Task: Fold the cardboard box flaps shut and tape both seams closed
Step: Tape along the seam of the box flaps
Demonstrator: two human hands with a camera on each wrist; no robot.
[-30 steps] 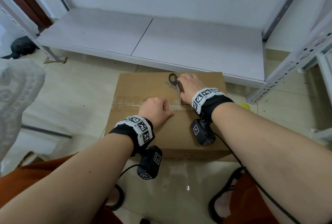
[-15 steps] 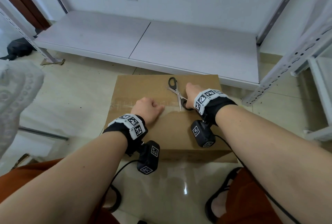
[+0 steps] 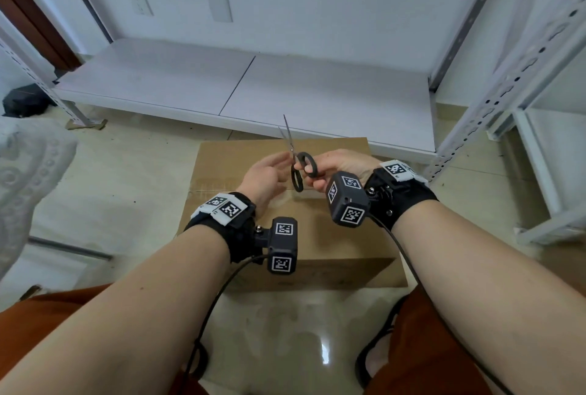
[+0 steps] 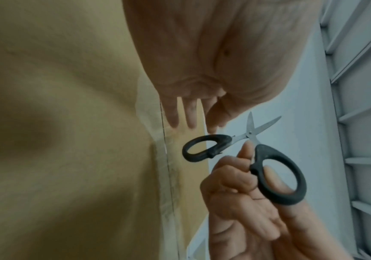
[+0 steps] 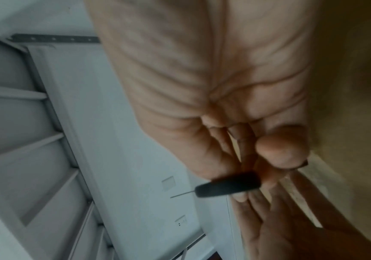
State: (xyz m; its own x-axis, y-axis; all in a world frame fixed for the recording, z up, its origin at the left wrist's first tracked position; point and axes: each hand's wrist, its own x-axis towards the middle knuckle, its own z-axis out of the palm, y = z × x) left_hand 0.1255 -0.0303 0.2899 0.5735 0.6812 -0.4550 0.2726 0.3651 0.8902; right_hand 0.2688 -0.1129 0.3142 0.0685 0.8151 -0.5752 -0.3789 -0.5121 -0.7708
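Note:
The cardboard box (image 3: 222, 166) stands on the floor with its flaps folded flat. A strip of clear tape (image 3: 215, 184) runs across its top seam. Just above the box, my right hand (image 3: 317, 174) grips one black loop of the scissors (image 3: 305, 164), whose blades point up and slightly apart. From the left wrist the scissors (image 4: 275, 172) show their second loop hanging free. My left hand (image 3: 271, 172) hovers beside them with the palm turned toward the scissors and the fingers relaxed, holding nothing. The taped seam (image 4: 164, 158) lies below both hands.
A low white shelf board (image 3: 253, 87) runs just behind the box, with a perforated metal upright (image 3: 494, 103) at the right. My orange-clad knees (image 3: 428, 347) flank the box's near side on glossy tile. A white textured object (image 3: 28, 172) sits at the left edge.
My right hand has lifted the scissors off the box top and turned the blades upward. My left hand has left the seam, risen and opened beside the scissors.

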